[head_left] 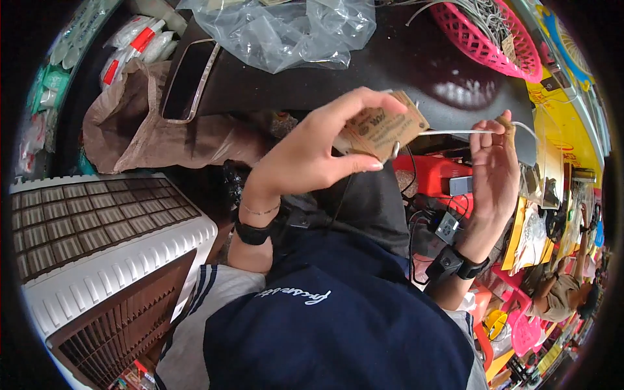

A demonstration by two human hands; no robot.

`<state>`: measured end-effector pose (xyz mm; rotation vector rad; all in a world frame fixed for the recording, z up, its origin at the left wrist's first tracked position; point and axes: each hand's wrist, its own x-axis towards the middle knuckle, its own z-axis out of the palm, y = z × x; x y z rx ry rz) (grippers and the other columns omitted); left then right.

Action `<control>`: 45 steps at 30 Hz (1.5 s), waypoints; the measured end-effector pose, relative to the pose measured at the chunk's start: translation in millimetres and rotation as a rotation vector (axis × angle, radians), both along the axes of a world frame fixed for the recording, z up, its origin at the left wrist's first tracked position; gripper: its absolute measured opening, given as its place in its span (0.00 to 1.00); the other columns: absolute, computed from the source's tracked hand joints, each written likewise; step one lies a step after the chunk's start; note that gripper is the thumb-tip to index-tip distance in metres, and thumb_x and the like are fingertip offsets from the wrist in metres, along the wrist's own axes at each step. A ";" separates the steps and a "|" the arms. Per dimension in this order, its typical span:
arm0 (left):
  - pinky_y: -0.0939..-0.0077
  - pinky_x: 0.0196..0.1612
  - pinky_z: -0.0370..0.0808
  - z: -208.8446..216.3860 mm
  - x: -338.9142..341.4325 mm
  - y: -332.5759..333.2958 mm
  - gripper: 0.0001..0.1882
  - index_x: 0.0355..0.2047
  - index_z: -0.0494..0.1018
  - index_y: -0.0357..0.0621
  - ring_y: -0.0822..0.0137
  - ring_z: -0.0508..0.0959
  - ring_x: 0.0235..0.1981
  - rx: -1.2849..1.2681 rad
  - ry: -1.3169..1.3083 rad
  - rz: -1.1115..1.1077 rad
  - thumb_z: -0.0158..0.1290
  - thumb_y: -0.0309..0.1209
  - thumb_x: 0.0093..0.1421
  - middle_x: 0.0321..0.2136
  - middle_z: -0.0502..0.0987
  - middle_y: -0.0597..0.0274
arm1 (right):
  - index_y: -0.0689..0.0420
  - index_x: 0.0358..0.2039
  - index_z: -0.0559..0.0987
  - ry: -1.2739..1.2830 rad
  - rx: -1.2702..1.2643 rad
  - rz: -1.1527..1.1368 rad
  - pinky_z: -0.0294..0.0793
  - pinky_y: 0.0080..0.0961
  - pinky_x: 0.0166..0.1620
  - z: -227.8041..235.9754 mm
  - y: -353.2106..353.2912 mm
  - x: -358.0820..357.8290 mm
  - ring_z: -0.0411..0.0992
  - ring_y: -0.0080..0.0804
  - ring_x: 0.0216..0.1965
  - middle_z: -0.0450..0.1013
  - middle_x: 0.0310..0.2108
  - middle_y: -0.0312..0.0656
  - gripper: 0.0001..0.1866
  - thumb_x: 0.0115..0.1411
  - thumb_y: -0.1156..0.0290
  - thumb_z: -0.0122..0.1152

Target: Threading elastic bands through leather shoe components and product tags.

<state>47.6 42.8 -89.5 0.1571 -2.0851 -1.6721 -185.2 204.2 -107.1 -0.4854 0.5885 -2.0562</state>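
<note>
Between the thumb and fingers of my left hand (309, 146) is a brown printed cardboard tag (383, 133), held up over my lap. A white cord (448, 132) runs from the tag's right edge across to my right hand (492, 162). The fingers of that hand are curled around the cord, which loops on past them to the right. A small shiny metal piece (396, 149) shows at the tag's lower edge. Whether it is fixed to the tag I cannot tell.
On the black table lie a clear plastic bag (286, 32) and a phone (188, 81). A pink basket (455, 26) of grey cords stands at the far right. Brown cloth (123, 130) hangs left, above a white air cooler (117, 273). Another person (564, 296) is at the right.
</note>
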 end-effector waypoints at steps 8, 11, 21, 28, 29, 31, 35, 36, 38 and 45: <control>0.76 0.56 0.64 2.6 2.6 -3.2 0.32 0.52 0.65 0.40 0.69 0.69 0.52 0.008 -0.002 0.060 0.60 0.16 0.44 0.50 0.68 0.61 | 0.67 0.52 0.65 0.346 0.103 -0.456 0.64 0.18 0.35 13.1 10.6 -8.7 0.63 0.19 0.32 0.68 0.39 0.39 0.17 0.64 0.74 0.48; 0.76 0.56 0.63 1.8 -1.4 4.2 0.32 0.52 0.65 0.40 0.68 0.68 0.52 -0.002 0.016 0.089 0.60 0.16 0.45 0.50 0.68 0.61 | 0.64 0.49 0.69 0.774 0.483 -0.686 0.65 0.12 0.38 31.2 -11.0 43.1 0.66 0.18 0.34 0.69 0.36 0.37 0.14 0.63 0.74 0.50; 0.72 0.60 0.59 6.0 -5.9 22.4 0.41 0.60 0.54 0.36 0.63 0.63 0.59 -0.078 0.097 0.162 0.59 0.17 0.46 0.58 0.60 0.55 | 0.63 0.31 0.76 1.316 0.479 -0.646 0.69 0.16 0.35 39.9 -28.1 91.2 0.70 0.24 0.32 0.71 0.32 0.40 0.07 0.50 0.85 0.60; 0.72 0.57 0.65 8.8 -9.5 27.9 0.35 0.57 0.58 0.38 0.64 0.67 0.55 -0.157 0.089 0.199 0.57 0.16 0.48 0.55 0.65 0.56 | 0.62 0.30 0.77 1.295 0.549 -0.655 0.67 0.14 0.32 43.0 -25.2 93.4 0.69 0.21 0.28 0.72 0.29 0.38 0.10 0.46 0.87 0.59; 0.72 0.57 0.65 8.9 -9.6 28.1 0.35 0.57 0.58 0.38 0.64 0.67 0.55 -0.158 0.088 0.200 0.57 0.16 0.48 0.55 0.65 0.56 | 0.61 0.30 0.77 1.297 0.560 -0.667 0.66 0.14 0.31 42.5 -25.5 93.0 0.69 0.20 0.27 0.71 0.28 0.37 0.11 0.45 0.88 0.58; 0.73 0.55 0.66 8.6 -10.5 27.8 0.32 0.56 0.59 0.38 0.64 0.68 0.55 -0.170 0.068 0.183 0.55 0.15 0.50 0.54 0.66 0.56 | 0.62 0.30 0.77 1.275 0.579 -0.638 0.66 0.13 0.31 41.8 -24.8 91.9 0.68 0.19 0.27 0.71 0.28 0.37 0.10 0.45 0.87 0.59; 0.72 0.54 0.68 6.4 -12.9 27.8 0.30 0.55 0.60 0.39 0.62 0.70 0.53 -0.236 0.077 0.181 0.54 0.15 0.51 0.53 0.67 0.55 | 0.64 0.30 0.76 1.134 0.579 -0.479 0.66 0.12 0.31 42.4 -21.6 89.2 0.67 0.16 0.27 0.71 0.28 0.34 0.07 0.49 0.86 0.61; 0.72 0.53 0.69 6.6 -12.6 27.9 0.29 0.55 0.60 0.39 0.61 0.71 0.53 -0.242 0.070 0.177 0.54 0.15 0.51 0.52 0.68 0.54 | 0.64 0.30 0.76 1.133 0.577 -0.477 0.66 0.12 0.31 44.6 -21.2 89.1 0.67 0.16 0.27 0.71 0.28 0.34 0.07 0.49 0.86 0.61; 0.72 0.52 0.69 7.1 -12.0 27.7 0.29 0.54 0.61 0.39 0.60 0.72 0.52 -0.248 0.062 0.175 0.53 0.15 0.51 0.51 0.69 0.53 | 0.66 0.32 0.76 0.932 0.686 -0.387 0.65 0.10 0.32 48.5 -20.5 88.9 0.66 0.14 0.28 0.71 0.29 0.33 0.06 0.53 0.84 0.61; 0.69 0.51 0.70 5.1 -12.2 25.2 0.30 0.53 0.62 0.40 0.56 0.72 0.51 -0.322 0.050 0.143 0.55 0.14 0.49 0.50 0.69 0.52 | 0.67 0.39 0.74 0.899 0.663 -0.293 0.66 0.11 0.29 43.1 -17.8 76.5 0.66 0.14 0.26 0.72 0.30 0.36 0.09 0.56 0.83 0.57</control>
